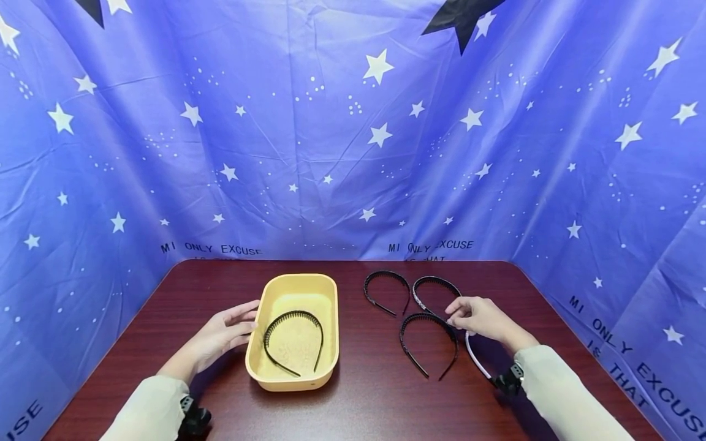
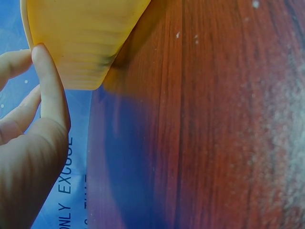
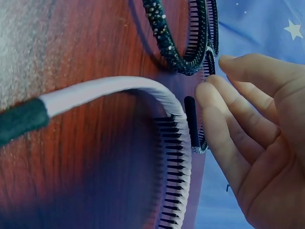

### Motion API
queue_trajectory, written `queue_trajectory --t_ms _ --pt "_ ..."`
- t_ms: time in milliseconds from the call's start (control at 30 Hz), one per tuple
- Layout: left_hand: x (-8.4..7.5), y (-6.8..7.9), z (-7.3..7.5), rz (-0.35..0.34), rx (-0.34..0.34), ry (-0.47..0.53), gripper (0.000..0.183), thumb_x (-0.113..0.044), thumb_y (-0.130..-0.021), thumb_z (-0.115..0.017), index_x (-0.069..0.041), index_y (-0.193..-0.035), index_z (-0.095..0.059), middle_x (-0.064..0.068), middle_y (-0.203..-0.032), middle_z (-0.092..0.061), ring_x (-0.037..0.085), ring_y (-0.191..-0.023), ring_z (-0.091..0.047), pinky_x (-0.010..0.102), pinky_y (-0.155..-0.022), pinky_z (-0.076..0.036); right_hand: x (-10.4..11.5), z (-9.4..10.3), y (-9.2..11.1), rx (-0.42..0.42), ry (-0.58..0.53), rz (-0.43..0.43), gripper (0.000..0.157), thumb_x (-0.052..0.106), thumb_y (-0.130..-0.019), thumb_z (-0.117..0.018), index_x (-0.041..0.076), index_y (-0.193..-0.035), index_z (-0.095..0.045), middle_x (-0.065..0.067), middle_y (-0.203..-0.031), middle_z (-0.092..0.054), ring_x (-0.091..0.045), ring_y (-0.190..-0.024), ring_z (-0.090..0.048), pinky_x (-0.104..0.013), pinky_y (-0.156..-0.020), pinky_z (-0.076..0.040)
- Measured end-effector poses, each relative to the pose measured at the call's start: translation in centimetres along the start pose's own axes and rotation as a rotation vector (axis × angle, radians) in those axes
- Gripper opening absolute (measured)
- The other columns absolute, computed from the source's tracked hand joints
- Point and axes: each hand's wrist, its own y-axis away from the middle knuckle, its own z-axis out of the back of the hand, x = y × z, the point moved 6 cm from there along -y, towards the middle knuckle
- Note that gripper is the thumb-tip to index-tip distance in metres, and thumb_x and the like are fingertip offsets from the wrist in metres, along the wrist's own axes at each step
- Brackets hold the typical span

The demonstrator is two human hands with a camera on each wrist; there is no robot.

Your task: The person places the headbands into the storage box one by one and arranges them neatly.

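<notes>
My left hand (image 1: 223,337) touches the left side of a yellow plastic box (image 1: 298,387), its fingertips at the rim in the left wrist view. Inside the box lies a black toothed headband (image 1: 298,313). My right hand (image 1: 478,317) is over the headbands on the right, fingers slightly bent, with nothing plainly held. Under its wrist is a white headband (image 3: 114,85) with dark ends and black teeth, partly hidden in the head view. A glittery black headband (image 3: 164,43) lies beside the fingers in the right wrist view.
Further back on the dark red wooden table (image 1: 364,404) lie a black headband (image 1: 386,273) and another with silvery glitter (image 1: 418,298). A blue star-patterned cloth (image 1: 331,153) hangs around the table's back and sides. Each wrist carries a small black camera.
</notes>
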Motion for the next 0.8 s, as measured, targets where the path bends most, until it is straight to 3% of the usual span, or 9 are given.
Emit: queue_trajectory --t_ms 800 --pt "0.0 -0.1 -0.1 0.018 -0.013 0.004 0.069 -0.004 -0.097 -0.063 0.006 -0.155 -0.025 0.033 -0.145 -0.04 0.021 -0.116 -0.061 0.035 -0.096 -0.053 -1.3 -1.5 -0.2 -0.015 0.062 -0.034 0.015 0.013 -0.087 -0.075 0.01 -0.1 -0.068 0.006 -0.081 -0.069 -0.015 -0.064 -0.061 -0.031 -0.04 -0.047"
